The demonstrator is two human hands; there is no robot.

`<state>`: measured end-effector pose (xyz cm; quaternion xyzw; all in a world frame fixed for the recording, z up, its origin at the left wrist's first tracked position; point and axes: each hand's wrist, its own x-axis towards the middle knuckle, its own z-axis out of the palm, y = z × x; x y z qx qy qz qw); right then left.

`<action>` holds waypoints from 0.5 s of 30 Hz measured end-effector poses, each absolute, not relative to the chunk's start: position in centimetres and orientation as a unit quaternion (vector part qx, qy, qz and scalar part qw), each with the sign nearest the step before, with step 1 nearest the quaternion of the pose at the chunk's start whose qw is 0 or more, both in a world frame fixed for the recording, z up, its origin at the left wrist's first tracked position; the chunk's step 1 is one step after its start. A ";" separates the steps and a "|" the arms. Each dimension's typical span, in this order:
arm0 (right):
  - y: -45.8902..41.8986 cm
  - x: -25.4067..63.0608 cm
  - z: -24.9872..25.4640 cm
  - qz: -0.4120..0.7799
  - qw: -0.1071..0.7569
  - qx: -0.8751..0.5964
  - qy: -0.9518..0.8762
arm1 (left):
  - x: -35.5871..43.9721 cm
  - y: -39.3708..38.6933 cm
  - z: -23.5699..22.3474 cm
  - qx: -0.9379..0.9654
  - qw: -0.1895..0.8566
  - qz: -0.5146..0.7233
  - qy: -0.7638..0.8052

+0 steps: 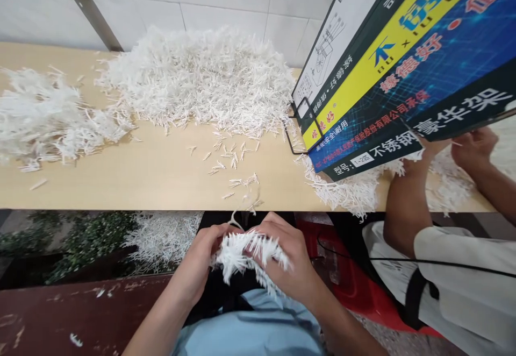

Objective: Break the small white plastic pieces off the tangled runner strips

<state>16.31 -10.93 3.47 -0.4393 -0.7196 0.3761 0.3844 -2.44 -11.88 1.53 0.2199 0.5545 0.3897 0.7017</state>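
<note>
Close to my body, below the table's front edge, both hands hold a bristly white plastic strand (258, 248). My left hand (203, 256) is closed, its fingertips pinching the strand's left part near a thin pale stem. The fingers of my right hand (292, 259) curl round the right part, and some white tufts stick out between them. One end of the strand hangs down under my right palm. Just beyond my hands, small loose white pieces (236, 157) lie scattered on the wooden table (161, 178).
A large heap of white pieces (209, 82) rests against the tiled wall, with a smaller pile (40, 114) at left. A big printed box (387, 87) leans at right. Beyond it a co-worker's arm (407, 200) reaches over more pieces. Green foliage (88, 237) sits below the table.
</note>
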 end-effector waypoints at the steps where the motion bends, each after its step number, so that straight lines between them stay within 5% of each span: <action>1: -10.9 16.5 3.1 0.397 0.398 -0.461 -0.686 | -2.8 -12.0 1.4 0.215 0.728 0.366 0.538; 4: -11.4 16.4 1.8 0.461 0.423 -0.493 -0.604 | -3.4 -12.3 1.3 0.263 0.719 0.353 0.538; 11: -13.2 14.0 -0.9 0.637 0.450 -0.457 -0.427 | -2.0 -13.6 2.1 0.525 0.247 0.409 0.704; 15: -13.5 13.0 -1.7 0.700 0.488 -0.415 -0.317 | -1.8 -14.0 2.4 0.550 0.256 0.355 0.711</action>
